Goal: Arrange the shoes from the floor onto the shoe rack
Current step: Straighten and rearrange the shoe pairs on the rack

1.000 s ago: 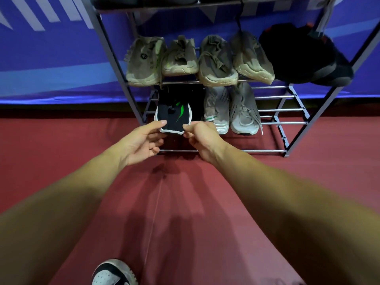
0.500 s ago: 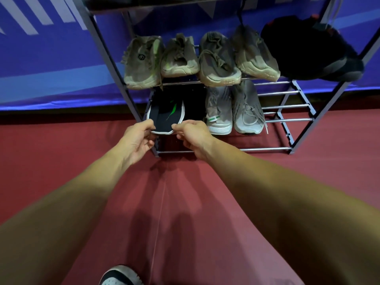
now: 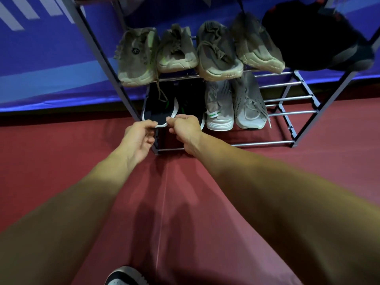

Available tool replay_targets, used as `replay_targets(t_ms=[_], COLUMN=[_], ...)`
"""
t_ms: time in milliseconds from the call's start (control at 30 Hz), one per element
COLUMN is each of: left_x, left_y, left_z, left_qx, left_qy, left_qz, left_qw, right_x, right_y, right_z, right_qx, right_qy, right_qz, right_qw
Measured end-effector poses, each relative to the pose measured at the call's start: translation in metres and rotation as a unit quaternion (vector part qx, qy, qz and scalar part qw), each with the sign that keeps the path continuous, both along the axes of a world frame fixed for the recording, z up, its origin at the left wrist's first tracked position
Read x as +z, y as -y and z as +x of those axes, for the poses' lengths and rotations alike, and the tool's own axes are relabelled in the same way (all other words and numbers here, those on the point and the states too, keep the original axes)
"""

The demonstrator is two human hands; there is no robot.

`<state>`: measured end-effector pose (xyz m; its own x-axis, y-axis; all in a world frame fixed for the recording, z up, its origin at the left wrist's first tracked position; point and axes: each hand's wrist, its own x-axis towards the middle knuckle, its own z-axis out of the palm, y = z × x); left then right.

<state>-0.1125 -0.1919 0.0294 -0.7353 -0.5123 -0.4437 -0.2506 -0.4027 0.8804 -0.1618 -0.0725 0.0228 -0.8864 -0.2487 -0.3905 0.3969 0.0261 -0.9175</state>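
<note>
A black shoe [image 3: 159, 111] with a white sole edge and a green stripe lies on the left end of the metal shoe rack's [image 3: 285, 98] lowest shelf. My left hand [image 3: 137, 138] pinches its heel from the left. My right hand [image 3: 185, 130] pinches the same heel from the right. A second black shoe [image 3: 191, 105] lies right beside it, partly behind my right hand. Two grey sneakers [image 3: 234, 108] stand to the right on the same shelf.
The shelf above carries several beige shoes [image 3: 197, 52] and a black pair [image 3: 316, 38] at the right. The lowest shelf's right end shows bare bars. A blue banner [image 3: 41, 58] hangs behind. Red floor [image 3: 61, 153] lies in front, with my own black-and-white shoe [image 3: 123, 276] at the bottom edge.
Both hands have pushed the black shoe leftward and deeper onto the lowest shelf, toward the rack's left post. The view has shifted slightly.
</note>
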Motion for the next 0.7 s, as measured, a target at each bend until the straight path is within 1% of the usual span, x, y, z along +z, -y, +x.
replay_targets(t_ms=[100,167,267,300,367,433,500,600,700], left_x=[0.002,-0.001,-0.005,-0.006,-0.007,-0.008,-0.007,-0.007,-0.014], left_y=[-0.004,-0.006,-0.009,-0.01,-0.01,-0.008,-0.004,0.002,0.002], left_z=[-0.005,-0.007,-0.009,-0.009,-0.008,-0.007,-0.006,-0.006,-0.006], left_qx=[0.025,0.038,0.066,0.073,0.078,0.084,0.095,0.105,0.079], left_qy=[0.0,0.012,0.013,0.011,0.003,-0.008,-0.011,-0.006,0.005], left_qz=[-0.018,-0.036,-0.034,-0.032,-0.026,-0.02,-0.027,-0.03,0.005], left_qw=[1.0,0.999,0.997,0.997,0.997,0.996,0.995,0.994,0.997], right_x=[0.005,0.007,0.005,0.003,-0.004,-0.01,-0.013,-0.01,-0.007], right_y=[-0.004,-0.013,-0.03,-0.035,-0.044,-0.049,-0.052,-0.055,-0.06], right_z=[-0.002,-0.002,0.001,0.002,-0.001,-0.006,-0.01,-0.012,-0.016], right_qx=[0.033,0.066,0.142,0.153,0.119,0.037,-0.017,-0.038,-0.029], right_qy=[0.029,0.056,0.108,0.126,0.149,0.151,0.147,0.14,0.142], right_qz=[-0.031,-0.027,0.035,0.057,0.07,0.036,-0.006,-0.027,-0.048], right_qw=[0.999,0.996,0.983,0.978,0.979,0.987,0.989,0.989,0.988])
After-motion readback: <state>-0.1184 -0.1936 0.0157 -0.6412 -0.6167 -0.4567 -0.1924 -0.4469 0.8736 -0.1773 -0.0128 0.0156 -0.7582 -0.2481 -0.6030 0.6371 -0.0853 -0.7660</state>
